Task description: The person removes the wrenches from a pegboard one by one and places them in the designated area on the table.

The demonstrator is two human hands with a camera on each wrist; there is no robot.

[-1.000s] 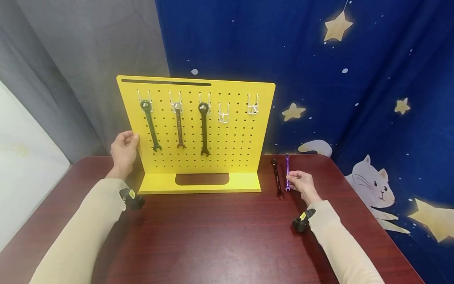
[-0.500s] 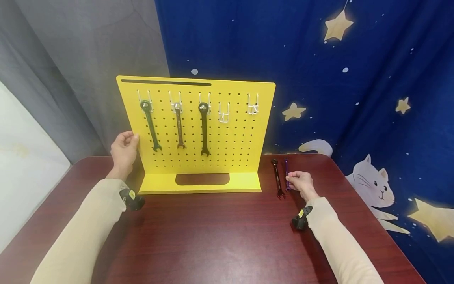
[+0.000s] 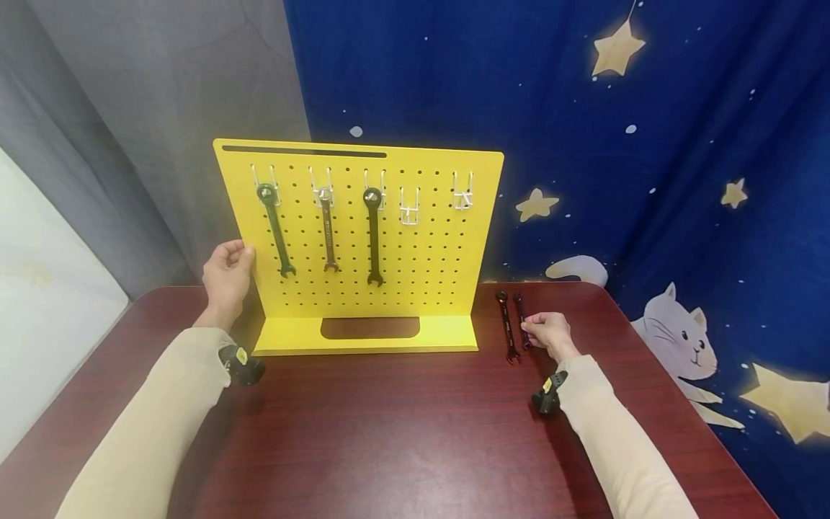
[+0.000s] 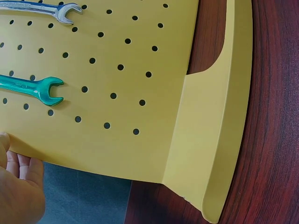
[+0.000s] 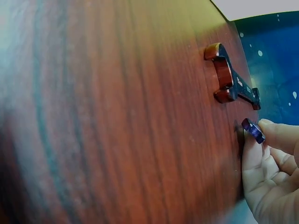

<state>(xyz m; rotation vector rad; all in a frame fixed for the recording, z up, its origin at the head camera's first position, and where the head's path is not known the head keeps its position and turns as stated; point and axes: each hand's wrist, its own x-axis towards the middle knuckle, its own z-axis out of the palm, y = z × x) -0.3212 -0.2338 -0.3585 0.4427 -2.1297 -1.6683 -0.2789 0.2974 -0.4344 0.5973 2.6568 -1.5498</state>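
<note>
My left hand [image 3: 227, 280] grips the left edge of a yellow pegboard [image 3: 415, 277], thumb in front and fingers behind in the left wrist view. On the board's hooks hang a green wrench [image 3: 277, 234], a silver wrench [image 3: 328, 238] and a black wrench [image 3: 373, 241], open ends down. At the right of the board, my right hand [image 3: 550, 334] pinches a small purple wrench [image 3: 521, 310] between thumb and fingers near its lower end. Just left of it a dark, shiny wrench [image 3: 509, 328] lies on the table. In the right wrist view only the purple wrench's end [image 5: 252, 130] shows.
Two white hooks, a lower one [image 3: 408, 215] and a right one [image 3: 463, 200], hold no wrench. The board's folded base [image 3: 447, 331] stands on the reddish-brown table [image 3: 389, 432]. A grey and blue curtain [image 3: 415, 79] hangs close behind the table.
The purple wrench's far end has dropped and swung left toward the dark wrench. My right hand has shifted slightly left with it. The left hand and pegboard stay put.
</note>
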